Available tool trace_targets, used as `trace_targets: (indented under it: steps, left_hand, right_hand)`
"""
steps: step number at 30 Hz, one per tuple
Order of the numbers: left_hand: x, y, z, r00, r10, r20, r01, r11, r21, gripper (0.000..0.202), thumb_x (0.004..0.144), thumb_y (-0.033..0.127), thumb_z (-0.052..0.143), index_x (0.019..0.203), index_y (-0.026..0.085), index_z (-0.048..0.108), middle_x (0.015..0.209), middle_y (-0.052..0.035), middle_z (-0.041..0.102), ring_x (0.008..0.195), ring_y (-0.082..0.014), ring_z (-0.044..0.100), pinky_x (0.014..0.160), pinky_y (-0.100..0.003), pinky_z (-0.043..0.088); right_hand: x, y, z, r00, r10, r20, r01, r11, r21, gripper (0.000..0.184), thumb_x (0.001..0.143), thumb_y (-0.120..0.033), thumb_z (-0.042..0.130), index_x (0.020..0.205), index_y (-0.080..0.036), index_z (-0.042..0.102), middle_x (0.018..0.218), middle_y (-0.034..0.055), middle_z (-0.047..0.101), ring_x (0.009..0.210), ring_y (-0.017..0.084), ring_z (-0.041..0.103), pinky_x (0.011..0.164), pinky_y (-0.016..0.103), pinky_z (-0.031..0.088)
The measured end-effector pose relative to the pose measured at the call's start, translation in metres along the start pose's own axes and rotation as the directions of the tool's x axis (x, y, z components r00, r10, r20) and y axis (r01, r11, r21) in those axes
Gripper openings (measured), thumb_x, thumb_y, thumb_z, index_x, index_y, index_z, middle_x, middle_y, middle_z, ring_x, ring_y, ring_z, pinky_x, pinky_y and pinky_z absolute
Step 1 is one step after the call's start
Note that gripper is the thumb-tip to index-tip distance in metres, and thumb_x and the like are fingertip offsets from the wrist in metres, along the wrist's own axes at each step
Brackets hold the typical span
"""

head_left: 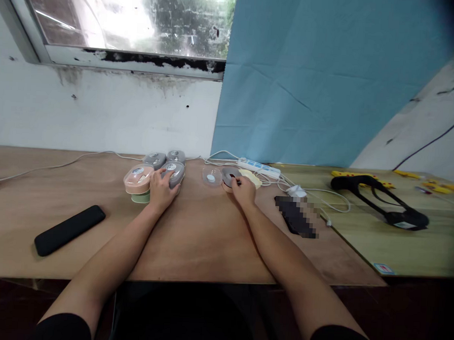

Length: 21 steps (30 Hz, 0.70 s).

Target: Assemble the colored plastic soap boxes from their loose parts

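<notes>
My left hand [162,190] rests on a grey lidded round container [173,173], fingers curled over its near side. Beside it stand a peach-coloured container [137,180] and two more grey ones [155,160] behind. A green lid or base [141,198] peeks out under the peach one. My right hand [243,190] is closed around the edge of an opened grey container [229,176], with a clear round lid [212,177] lying just left of it. A pale yellow piece [250,177] lies right behind that hand.
A black phone-like slab [69,230] lies at the left on the wooden table [193,239]. A white power strip [259,167] and cables run along the wall. A dark blurred object [296,216], a black curved device [381,201] and yellow tools [359,176] lie right.
</notes>
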<state>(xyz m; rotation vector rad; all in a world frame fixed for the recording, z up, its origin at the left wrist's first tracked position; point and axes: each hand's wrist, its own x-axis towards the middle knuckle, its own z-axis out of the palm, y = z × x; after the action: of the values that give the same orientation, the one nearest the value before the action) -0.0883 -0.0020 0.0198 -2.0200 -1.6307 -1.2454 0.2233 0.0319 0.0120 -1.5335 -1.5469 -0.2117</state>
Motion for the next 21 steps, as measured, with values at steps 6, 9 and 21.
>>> trace_targets:
  steps: [6,9,21]
  left_hand:
    - [-0.002,0.002,0.004,1.0,-0.017,0.026,0.017,1.0,-0.01,0.051,0.073,0.031,0.07,0.121,0.019,0.057,0.134,-0.0166,0.036,0.129,-0.0381,0.031,0.108,-0.052,0.029]
    - [-0.003,0.001,0.008,1.0,0.0,0.024,0.001,0.999,-0.035,0.05,0.073,0.027,0.069,0.12,0.017,0.055,0.136,-0.0179,0.035,0.133,-0.0391,0.026,0.11,-0.053,0.027]
    - [-0.005,0.016,-0.005,0.982,0.148,-0.119,-0.172,0.958,-0.228,0.044,0.076,0.031,0.07,0.117,0.022,0.056,0.133,-0.013,0.044,0.133,-0.0305,0.035,0.109,-0.048,0.032]
  right_hand:
    - [0.0,0.001,0.001,0.996,-0.037,-0.076,0.04,0.998,0.039,0.026,0.085,-0.034,0.05,0.077,-0.018,0.069,0.079,0.0065,0.068,0.074,0.019,0.059,0.069,0.029,0.041]
    - [0.0,-0.001,0.0,0.992,-0.054,-0.11,0.061,0.997,0.053,0.027,0.086,-0.035,0.049,0.076,-0.018,0.068,0.076,0.0062,0.068,0.071,0.018,0.058,0.068,0.028,0.041]
    - [-0.016,-0.027,-0.005,0.88,-0.474,0.032,0.454,0.858,0.239,0.027,0.09,-0.038,0.049,0.08,-0.021,0.067,0.079,0.0065,0.069,0.079,0.019,0.063,0.072,0.03,0.047]
